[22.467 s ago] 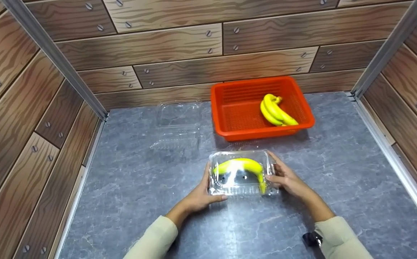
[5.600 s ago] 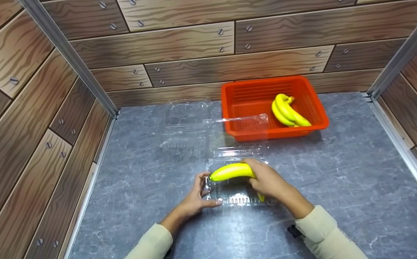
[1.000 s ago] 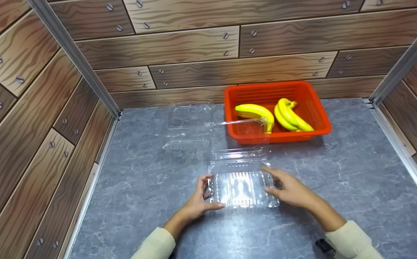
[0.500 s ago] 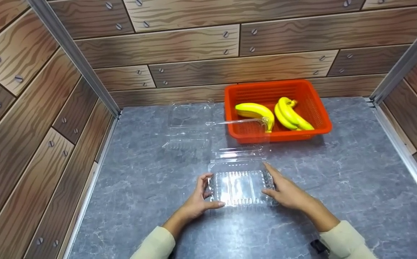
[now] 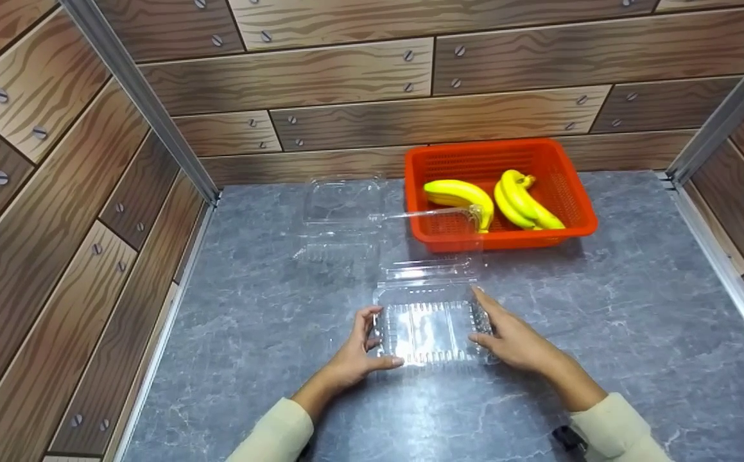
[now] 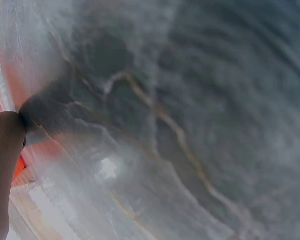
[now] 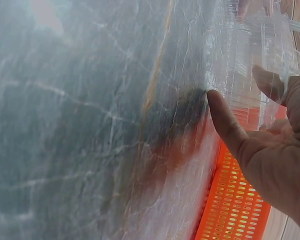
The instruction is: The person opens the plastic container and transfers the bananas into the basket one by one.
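Observation:
A clear plastic clamshell container [image 5: 428, 337] lies in front of the person, its lid [image 5: 432, 244] raised at the far side and its base bare inside. My left hand [image 5: 349, 359] grips the base's left side, fingers bent at the side and thumb along the near left corner. On the opposite side, my right hand [image 5: 516, 337] holds the right wall between thumb and fingers; the right wrist view shows its thumb [image 7: 225, 117] spread below the clear plastic. Only a dark fingertip part of the left hand [image 6: 5, 165] enters the left wrist view.
Behind the lid stands a red-orange plastic basket [image 5: 506, 244], holding a single banana [image 5: 461, 196] at left and a bunch of bananas [image 5: 522, 202] at right. A second open clear clamshell [image 5: 339, 205] lies left of it. Wood-patterned walls [image 5: 346, 77] enclose the grey marbled table [image 5: 250, 321].
The clamshell was closed over one banana, then open with the right hand lifting that banana; now the banana lies in the basket. Lately the right fingers have shifted slightly along the container's right side.

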Motion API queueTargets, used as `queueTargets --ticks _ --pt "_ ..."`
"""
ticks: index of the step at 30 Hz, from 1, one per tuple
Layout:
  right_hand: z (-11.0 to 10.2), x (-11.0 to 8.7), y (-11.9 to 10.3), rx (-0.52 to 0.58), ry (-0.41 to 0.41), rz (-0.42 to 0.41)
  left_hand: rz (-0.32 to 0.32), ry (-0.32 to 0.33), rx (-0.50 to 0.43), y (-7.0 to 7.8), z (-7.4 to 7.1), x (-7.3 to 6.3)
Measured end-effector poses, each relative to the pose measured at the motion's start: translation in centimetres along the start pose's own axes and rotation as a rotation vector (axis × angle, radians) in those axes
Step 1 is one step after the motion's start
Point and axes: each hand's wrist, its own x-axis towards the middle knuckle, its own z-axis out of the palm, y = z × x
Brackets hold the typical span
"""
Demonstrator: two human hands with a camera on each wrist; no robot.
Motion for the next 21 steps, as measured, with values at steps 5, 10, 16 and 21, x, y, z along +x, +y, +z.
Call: queueTargets --ticks 5,10,16,21 --pt "-0.1 0.0 0.0 -0.003 -0.009 0.006 -0.016 -0.001 0.02 0.1 -0.1 0.0" --pt "0.0 0.2 0.0 -0.004 -0.032 0.023 -0.008 0.002 0.054 -0.2 -0.5 -0.3" --pt "0.3 0.2 -0.2 0.002 -0.037 0.008 0.003 -0.017 0.089 -0.4 -1.1 -0.8" --pt "0.7 0.1 -0.6 0.0 -0.047 0.01 -0.016 -0.024 0.094 -0.3 -1.5 -1.3"
